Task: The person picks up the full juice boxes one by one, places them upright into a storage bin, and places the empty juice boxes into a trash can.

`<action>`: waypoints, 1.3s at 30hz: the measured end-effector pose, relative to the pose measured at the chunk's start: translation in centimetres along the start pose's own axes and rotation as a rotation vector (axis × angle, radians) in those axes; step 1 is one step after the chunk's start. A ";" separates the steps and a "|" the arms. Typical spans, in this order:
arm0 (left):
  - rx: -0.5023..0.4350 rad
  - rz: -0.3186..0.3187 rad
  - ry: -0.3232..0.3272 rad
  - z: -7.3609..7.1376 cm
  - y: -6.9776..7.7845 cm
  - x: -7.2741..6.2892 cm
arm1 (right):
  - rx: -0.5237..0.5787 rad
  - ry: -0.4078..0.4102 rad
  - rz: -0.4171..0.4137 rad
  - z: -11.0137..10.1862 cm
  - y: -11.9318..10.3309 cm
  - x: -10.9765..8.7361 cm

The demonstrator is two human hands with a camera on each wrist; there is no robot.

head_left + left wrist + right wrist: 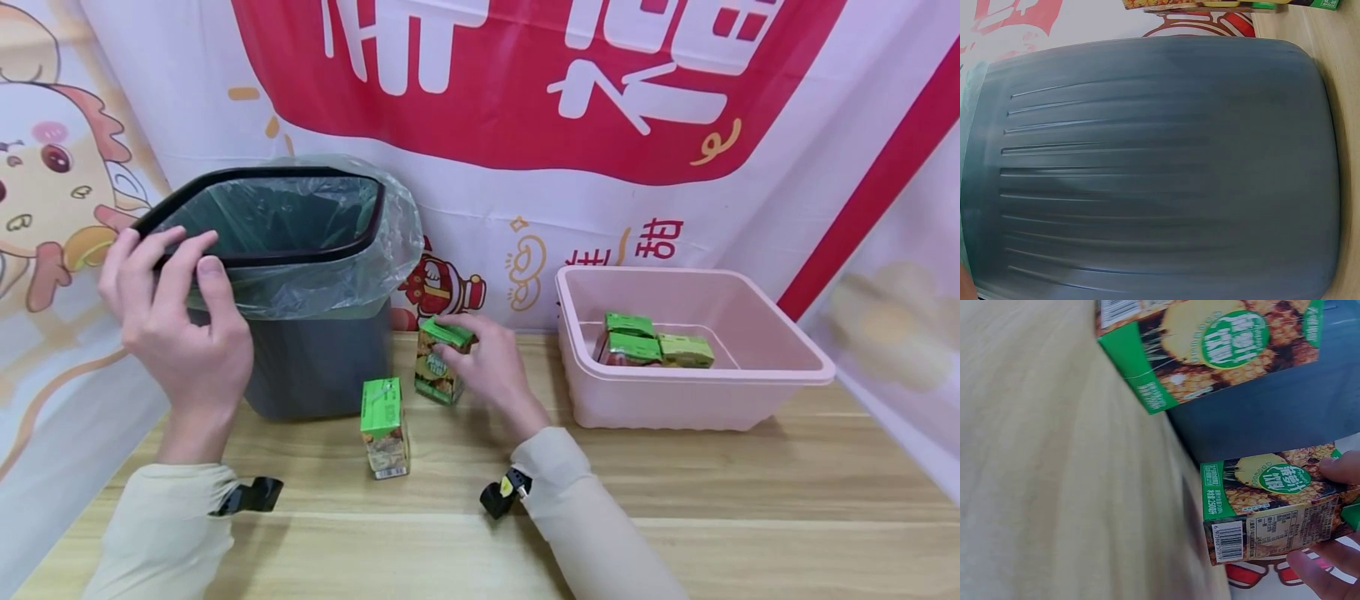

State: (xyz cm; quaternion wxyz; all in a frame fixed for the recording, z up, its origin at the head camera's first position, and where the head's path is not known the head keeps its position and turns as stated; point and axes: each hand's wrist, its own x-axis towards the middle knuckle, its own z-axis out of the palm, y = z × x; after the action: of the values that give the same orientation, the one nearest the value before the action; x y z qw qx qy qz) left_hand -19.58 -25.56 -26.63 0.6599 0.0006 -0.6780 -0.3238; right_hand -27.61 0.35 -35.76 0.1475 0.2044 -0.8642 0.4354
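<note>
My right hand (491,362) pinches the top of a green-topped pineapple juice box (431,379) between thumb and fingers. In the right wrist view, that juice box (1272,481) shows its pineapple picture and barcode; I cannot tell whether its base touches the table. A second juice box (384,425) stands nearer to me, apart from either hand. My left hand (183,325) grips the near left rim of a dark grey trash bin (322,367), fingers over the edge, thumb outside. The left wrist view is filled by the ribbed bin wall (1166,169).
A clear bag (397,242) lines the bin and hangs over its rim. To the right stands a pink tub (675,404) holding several green-topped boxes (633,346). Behind everything hangs a printed cloth (487,208). The table (450,550) is wooden.
</note>
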 end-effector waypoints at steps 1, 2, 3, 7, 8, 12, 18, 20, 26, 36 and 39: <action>-0.001 0.001 0.001 0.0 0.0 0.0 | 0.015 0.010 -0.003 -0.2 -0.1 0.1; -0.001 0.001 0.000 0.0 0.0 0.0 | 0.030 0.022 -0.012 -0.4 -0.1 0.1; -0.001 0.002 0.000 0.0 0.0 0.0 | 0.042 0.037 -0.024 -0.6 -0.2 0.2; -0.001 0.003 -0.001 0.0 -0.1 0.0 | 0.075 0.105 -0.085 -1.5 -0.8 0.5; 0.001 0.003 -0.002 0.0 -0.1 0.0 | 0.084 0.124 -0.099 -1.8 -1.0 0.6; 0.000 0.005 0.006 0.0 -0.1 0.0 | 0.134 0.181 -0.133 -2.7 -1.8 0.7; -0.008 0.008 0.014 -0.1 -0.1 0.0 | 0.201 0.222 -0.161 -3.5 -3.1 0.6; -0.009 0.008 0.015 -0.1 0.0 0.0 | 0.247 0.231 -0.174 -3.8 -3.5 0.6; -0.006 0.012 0.015 0.1 0.0 0.0 | 0.371 0.272 -0.212 -4.8 -4.9 0.4; -0.008 0.007 0.012 0.0 0.0 0.0 | 0.440 0.351 -0.296 -7.0 -6.9 1.0; -0.006 0.008 0.008 0.0 -0.1 0.0 | 0.456 0.375 -0.303 -7.7 -7.5 1.4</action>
State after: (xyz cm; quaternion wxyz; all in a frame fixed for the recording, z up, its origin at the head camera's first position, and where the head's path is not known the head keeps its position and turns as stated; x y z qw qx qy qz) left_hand -19.66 -25.62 -26.70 0.6638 -0.0026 -0.6745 -0.3232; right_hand -24.59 2.25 -25.48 0.3175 0.2746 -0.6622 0.6208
